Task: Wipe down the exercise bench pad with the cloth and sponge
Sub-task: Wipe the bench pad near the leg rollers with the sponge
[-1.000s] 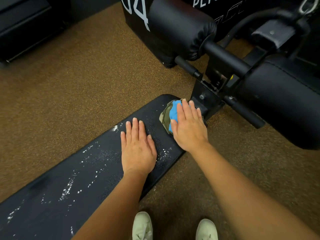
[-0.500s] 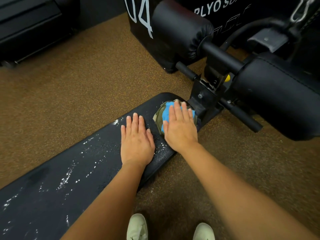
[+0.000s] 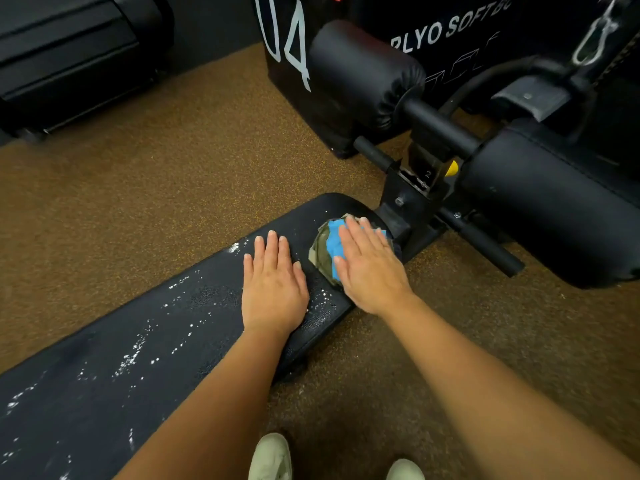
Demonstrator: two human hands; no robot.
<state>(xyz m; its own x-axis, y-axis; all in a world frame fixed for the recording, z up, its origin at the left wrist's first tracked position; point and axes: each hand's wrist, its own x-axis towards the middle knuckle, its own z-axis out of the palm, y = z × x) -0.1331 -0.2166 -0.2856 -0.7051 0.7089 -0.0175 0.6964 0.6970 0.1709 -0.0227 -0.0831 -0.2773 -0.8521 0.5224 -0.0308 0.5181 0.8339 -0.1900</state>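
A long black bench pad runs from the lower left up to the middle, flecked with white foam. At its far end lies a blue sponge on a bunched olive-grey cloth. My right hand presses flat on the sponge and cloth, fingers straight. To the left of the cloth my left hand rests flat on the pad, fingers straight and together. Most of the cloth is hidden under my right hand.
Past the pad's end stands the black bench frame with a yellow knob, foot bars and two roller pads. A black plyo box stands behind. Brown speckled floor surrounds the bench. My shoes show at the bottom.
My right hand has slid the sponge and cloth slightly left along the pad's end. The left hand has stayed planted on the pad. The view has tilted a little.
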